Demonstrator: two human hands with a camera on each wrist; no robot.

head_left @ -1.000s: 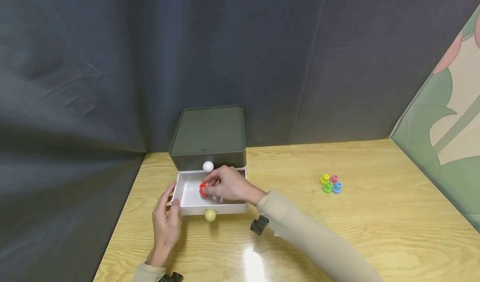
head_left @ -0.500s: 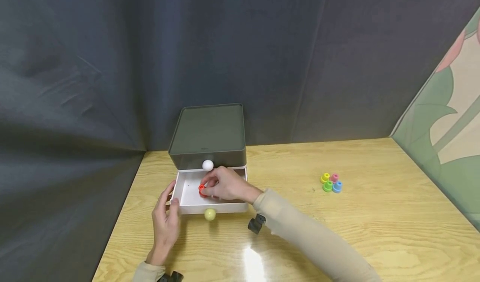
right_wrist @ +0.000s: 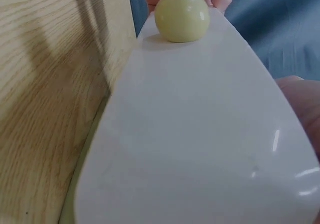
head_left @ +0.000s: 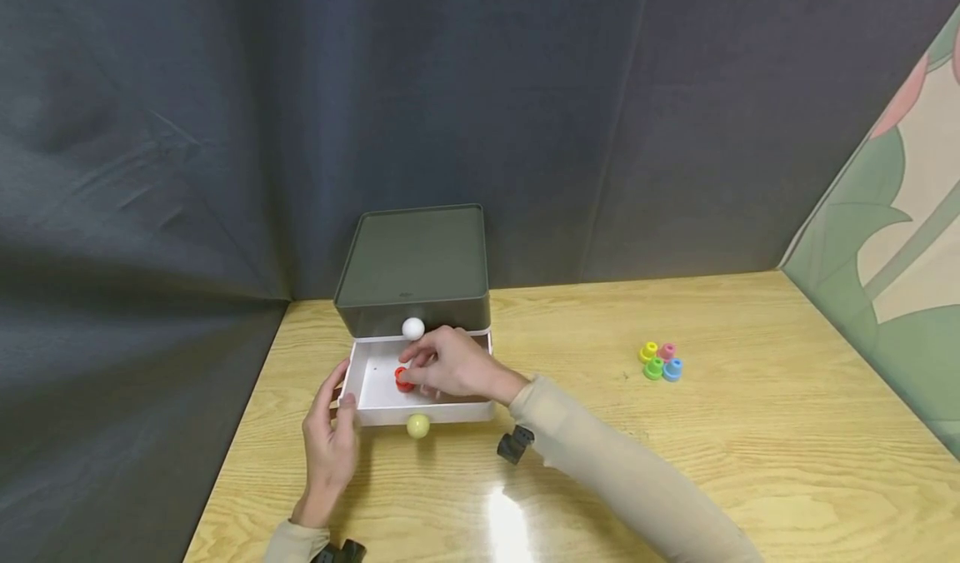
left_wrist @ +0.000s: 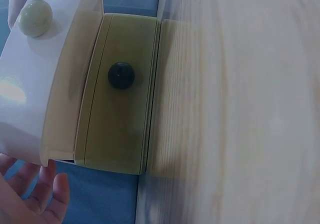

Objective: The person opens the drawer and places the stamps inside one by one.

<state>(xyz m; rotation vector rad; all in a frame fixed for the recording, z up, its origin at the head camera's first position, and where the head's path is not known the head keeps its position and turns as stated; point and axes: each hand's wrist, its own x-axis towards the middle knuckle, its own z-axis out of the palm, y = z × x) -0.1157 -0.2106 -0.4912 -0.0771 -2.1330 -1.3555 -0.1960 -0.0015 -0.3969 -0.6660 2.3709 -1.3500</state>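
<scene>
A small red stepped peg (head_left: pixel 404 383), round and wide at its base, stands on the floor of the pulled-out white drawer (head_left: pixel 423 415). My right hand (head_left: pixel 457 366) reaches over the drawer's right side, with the index finger raised and the thumb overlapping the peg. On the left, my left hand (head_left: pixel 330 442) holds the drawer's front left corner, thumb at the rim and fingers along the outer side. The left wrist view shows its bent fingers (left_wrist: pixel 45 191) at the drawer's side edge. A pale yellow knob (head_left: pixel 417 425) sits on the drawer front.
The dark grey drawer box (head_left: pixel 412 255) stands against the curtain, with a white knob (head_left: pixel 412 328) on its upper front. A lower drawer with a dark knob (left_wrist: pixel 121 75) is pushed in. Yellow, pink, green (head_left: pixel 654 368) and blue pegs cluster on the table at the right.
My right fingers have spread apart from the red peg, which they pinched before. The peg stays in about the same spot in the drawer. My left hand keeps its place.
</scene>
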